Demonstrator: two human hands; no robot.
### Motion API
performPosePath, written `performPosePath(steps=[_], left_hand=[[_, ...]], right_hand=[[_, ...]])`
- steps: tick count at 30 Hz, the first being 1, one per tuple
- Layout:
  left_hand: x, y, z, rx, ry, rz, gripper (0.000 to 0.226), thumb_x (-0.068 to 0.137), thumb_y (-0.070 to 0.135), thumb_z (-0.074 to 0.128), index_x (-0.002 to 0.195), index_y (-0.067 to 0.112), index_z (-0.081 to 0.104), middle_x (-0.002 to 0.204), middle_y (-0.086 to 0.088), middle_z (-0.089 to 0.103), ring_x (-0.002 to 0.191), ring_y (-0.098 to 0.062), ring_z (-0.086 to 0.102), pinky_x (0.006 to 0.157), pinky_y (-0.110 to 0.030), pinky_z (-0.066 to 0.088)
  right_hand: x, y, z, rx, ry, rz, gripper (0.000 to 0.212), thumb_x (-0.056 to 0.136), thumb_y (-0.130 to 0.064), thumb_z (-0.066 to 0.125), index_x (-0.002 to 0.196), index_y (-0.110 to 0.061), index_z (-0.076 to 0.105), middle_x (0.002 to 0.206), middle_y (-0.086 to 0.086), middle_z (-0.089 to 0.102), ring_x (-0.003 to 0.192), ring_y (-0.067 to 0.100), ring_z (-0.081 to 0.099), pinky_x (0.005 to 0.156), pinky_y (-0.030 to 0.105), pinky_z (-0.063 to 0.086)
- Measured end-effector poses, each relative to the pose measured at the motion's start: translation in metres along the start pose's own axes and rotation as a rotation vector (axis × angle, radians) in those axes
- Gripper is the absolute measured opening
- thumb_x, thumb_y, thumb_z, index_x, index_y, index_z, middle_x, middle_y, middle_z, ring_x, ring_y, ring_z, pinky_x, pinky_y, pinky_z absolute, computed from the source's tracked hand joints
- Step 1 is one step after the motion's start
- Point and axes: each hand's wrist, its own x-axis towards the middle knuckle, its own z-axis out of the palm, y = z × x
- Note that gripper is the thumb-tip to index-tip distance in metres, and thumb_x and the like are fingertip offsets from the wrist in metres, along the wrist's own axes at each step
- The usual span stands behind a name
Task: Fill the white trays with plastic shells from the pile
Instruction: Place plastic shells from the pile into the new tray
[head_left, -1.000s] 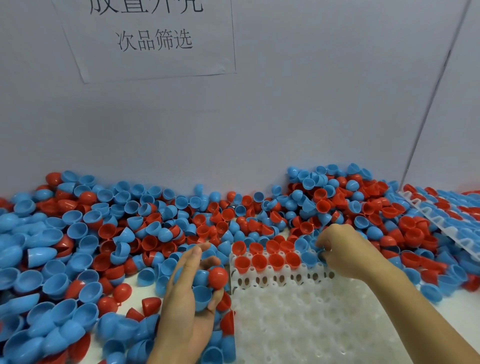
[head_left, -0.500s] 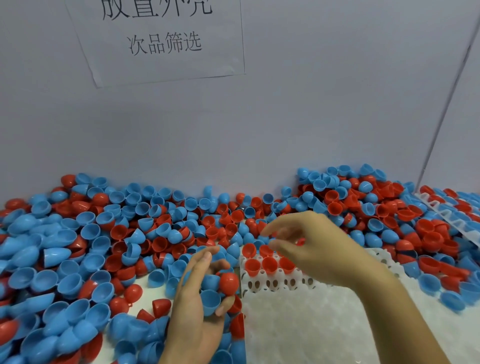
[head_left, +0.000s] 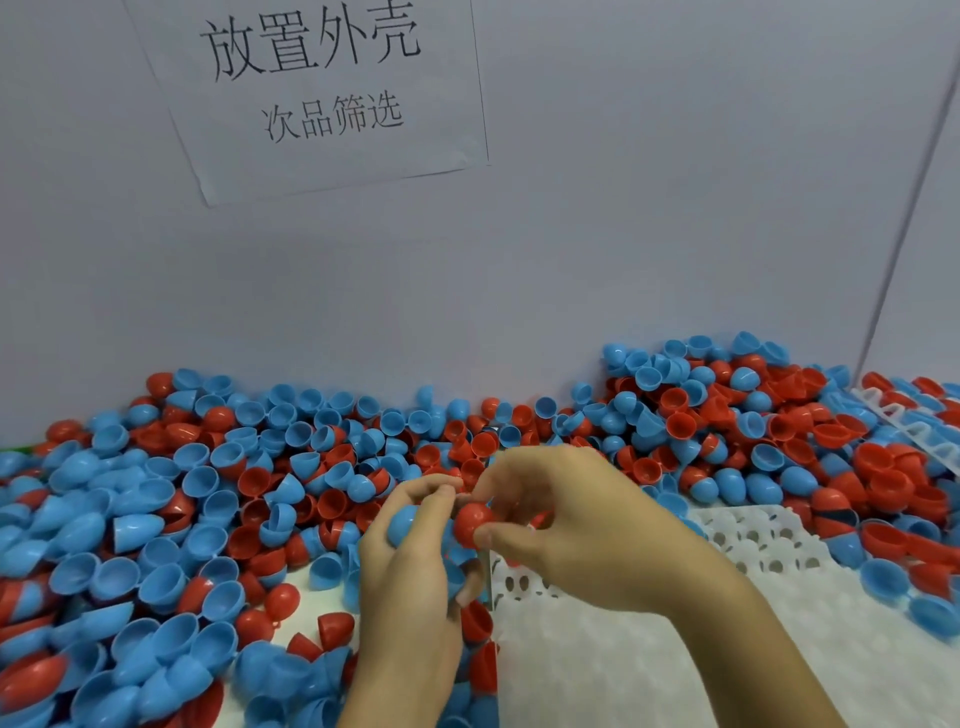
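Observation:
A big pile of red and blue plastic half shells (head_left: 218, 499) covers the table against the wall. A white tray (head_left: 623, 665) with round sockets lies at the lower right; its far row is hidden behind my hands. My left hand (head_left: 410, 587) cups a handful of shells, a blue shell (head_left: 402, 525) showing between its fingers. My right hand (head_left: 576, 525) has come over to it and pinches a red shell (head_left: 471, 522) between thumb and fingers, just at the tray's left corner.
A second white tray (head_left: 914, 431) holding shells lies at the far right, half buried in the pile. A paper sign (head_left: 322, 93) hangs on the grey wall (head_left: 623, 234) behind. Loose shells surround the near tray on three sides.
My right hand left the tray's far row, swung left to my left hand and took hold of the red shell there. The camera tilted up and left.

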Motion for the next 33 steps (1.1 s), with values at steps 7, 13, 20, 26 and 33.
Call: performPosePath(steps=[7,13,20,26,33], left_hand=[[0.007,-0.002,0.007,0.115,-0.182,-0.044,0.011,0.094,0.011,0.063,0.085,0.008,0.069,0.064,-0.009,0.049,0.048,-0.012,0.041,0.034,-0.022,0.030],[0.008,0.001,0.006,0.191,-0.224,-0.047,0.017,0.096,0.016,0.062,0.082,0.014,0.071,0.062,-0.008,0.051,0.046,-0.010,0.041,0.035,-0.020,0.030],[0.009,-0.004,0.004,0.213,-0.169,-0.021,0.014,0.097,0.014,0.059,0.094,0.020,0.071,0.066,-0.004,0.059,0.055,-0.011,0.052,0.042,-0.021,0.039],[0.008,0.001,0.001,-0.010,-0.229,-0.144,0.017,0.095,0.000,0.055,0.107,0.007,0.064,0.074,-0.008,0.067,0.056,-0.012,0.057,0.033,-0.019,0.034],[0.009,0.001,0.004,0.134,-0.260,-0.103,0.053,0.080,0.049,0.066,0.106,0.003,0.065,0.088,-0.015,0.075,0.045,-0.015,0.054,0.031,-0.018,0.029]], right_hand=[[0.001,0.014,-0.013,0.103,0.174,0.011,0.013,0.095,-0.026,0.061,0.097,-0.035,0.068,0.084,-0.012,0.073,0.077,0.007,0.071,0.075,0.031,0.060],[0.002,0.014,-0.010,0.057,0.194,0.047,0.018,0.093,-0.018,0.060,0.091,-0.033,0.070,0.078,-0.010,0.072,0.073,0.009,0.070,0.070,0.031,0.060],[0.003,0.006,-0.003,0.099,0.161,-0.010,0.010,0.089,-0.040,0.069,0.099,-0.041,0.072,0.090,-0.023,0.069,0.081,-0.003,0.068,0.073,0.021,0.059],[0.002,0.011,-0.012,0.165,0.250,0.037,0.010,0.090,-0.031,0.070,0.094,-0.040,0.068,0.089,-0.015,0.069,0.081,0.001,0.069,0.073,0.026,0.060],[0.003,0.009,-0.009,0.073,0.205,-0.001,0.021,0.094,-0.030,0.064,0.105,-0.047,0.068,0.095,-0.023,0.068,0.087,-0.009,0.065,0.069,0.011,0.054]])
